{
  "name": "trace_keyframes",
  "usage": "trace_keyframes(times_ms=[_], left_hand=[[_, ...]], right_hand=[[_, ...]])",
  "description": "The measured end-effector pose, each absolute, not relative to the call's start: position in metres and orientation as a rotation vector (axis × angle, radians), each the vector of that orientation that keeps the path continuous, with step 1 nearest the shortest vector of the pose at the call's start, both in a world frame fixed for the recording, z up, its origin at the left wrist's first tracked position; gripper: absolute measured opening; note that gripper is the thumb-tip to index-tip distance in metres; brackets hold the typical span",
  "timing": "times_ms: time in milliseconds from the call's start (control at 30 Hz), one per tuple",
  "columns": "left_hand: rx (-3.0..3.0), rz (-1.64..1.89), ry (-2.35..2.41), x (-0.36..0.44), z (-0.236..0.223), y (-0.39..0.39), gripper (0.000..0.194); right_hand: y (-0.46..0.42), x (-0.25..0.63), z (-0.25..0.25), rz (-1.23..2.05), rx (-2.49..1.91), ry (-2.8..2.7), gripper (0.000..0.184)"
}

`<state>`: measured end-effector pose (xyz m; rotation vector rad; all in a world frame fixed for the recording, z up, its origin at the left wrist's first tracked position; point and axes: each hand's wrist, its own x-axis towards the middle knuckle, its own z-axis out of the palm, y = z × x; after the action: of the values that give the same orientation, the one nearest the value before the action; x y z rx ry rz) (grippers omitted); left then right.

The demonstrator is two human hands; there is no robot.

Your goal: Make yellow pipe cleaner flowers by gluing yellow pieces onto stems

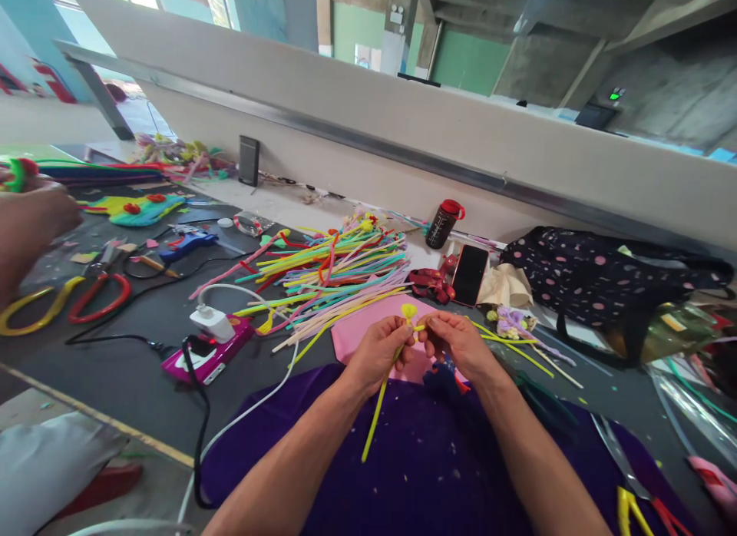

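Observation:
My left hand (pixel 383 348) pinches a yellow pipe cleaner (pixel 375 421), whose long tail hangs down over my lap. Above the fingertips, the pipe cleaner's top is shaped into a small yellow rounded piece (pixel 408 313). My right hand (pixel 454 340) meets the left one, its thumb and fingers closed on a short yellow end that sticks out sideways. Both hands are held over a pink sheet (pixel 351 325) at the table's near edge. Beyond them lies a large pile of coloured pipe cleaners (pixel 345 267).
A purple power bank (pixel 227 352) with cables lies left; scissors (pixel 625 463) rest lower right. Behind stand a phone (pixel 470 275), a bottle (pixel 443 225) and a dotted bag (pixel 599 290). At far left, another person's hand (pixel 40 213) works near more scissors (pixel 100 294).

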<state>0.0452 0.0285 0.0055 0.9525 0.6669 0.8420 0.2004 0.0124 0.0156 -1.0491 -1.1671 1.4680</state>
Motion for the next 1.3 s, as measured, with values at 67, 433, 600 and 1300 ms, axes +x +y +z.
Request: trace_keyframes(times_ms=[67,433,600,1300], left_hand=[[0.949,0.864,0.678,0.045,0.006,0.029,0.024],[0.832,0.923,0.670,0.039,0.007,0.036,0.021],[0.766,0.967,0.663,0.035,0.007,0.041,0.019],[1.054,0.905,0.897,0.030,-0.010,0.060,0.022]], right_hand=[[0.012,0.198,0.015,1.424,-1.074,-1.183,0.026],[0.014,0.203,0.015,1.351,-1.096,-1.139,0.019],[0.013,0.205,0.018,1.450,-1.017,-1.043,0.017],[0.004,0.233,0.050,1.119,-0.995,-1.031,0.016]])
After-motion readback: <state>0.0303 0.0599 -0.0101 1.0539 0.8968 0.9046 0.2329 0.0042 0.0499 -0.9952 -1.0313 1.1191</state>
